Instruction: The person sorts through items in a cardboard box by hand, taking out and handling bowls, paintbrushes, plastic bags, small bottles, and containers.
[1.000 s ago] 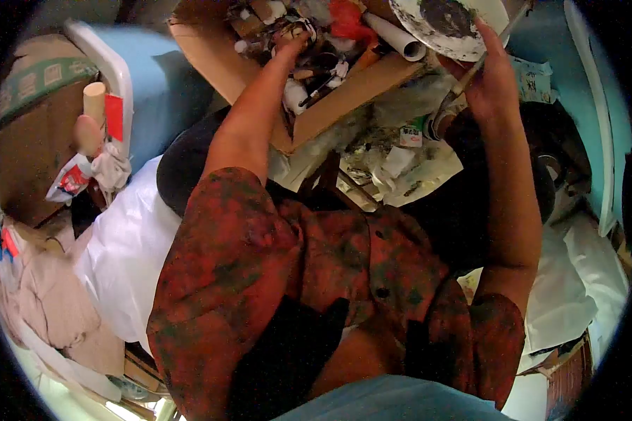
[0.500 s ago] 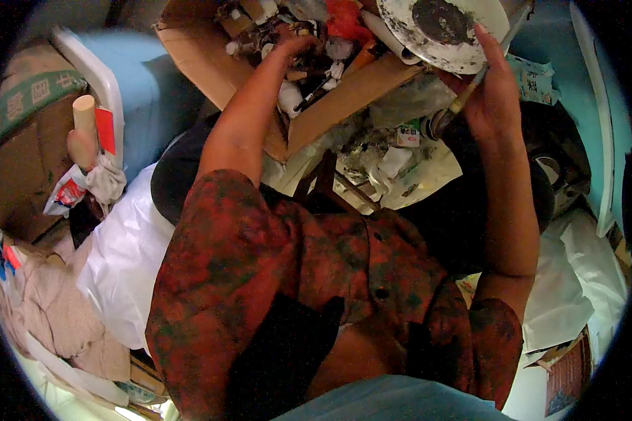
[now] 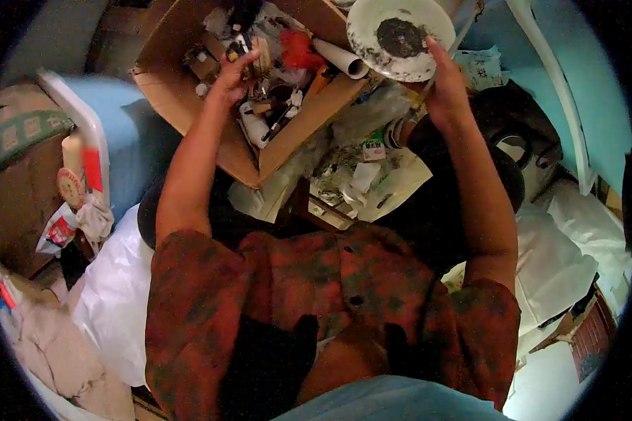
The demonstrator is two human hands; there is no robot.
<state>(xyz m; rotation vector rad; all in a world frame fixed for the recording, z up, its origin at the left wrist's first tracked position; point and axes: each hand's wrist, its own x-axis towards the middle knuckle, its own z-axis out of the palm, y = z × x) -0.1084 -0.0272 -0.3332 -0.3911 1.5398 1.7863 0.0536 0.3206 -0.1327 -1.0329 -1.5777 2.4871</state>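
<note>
Bowl in right hand, far right; left hand inside cardboard box, far left.
Right is clenched on the black-smeared bowl, thumb over rim, dark matter inside. Left fingers sit around a small black-and-silver item, left of red plastic; can't tell if they grasp it. Step reads as handling that item; next move calls for a sure pinch, steady bowl. Vs half a second ago: box and bowl sit lower, further left in view; left fingers show clearer; right still holds bowl.
</note>
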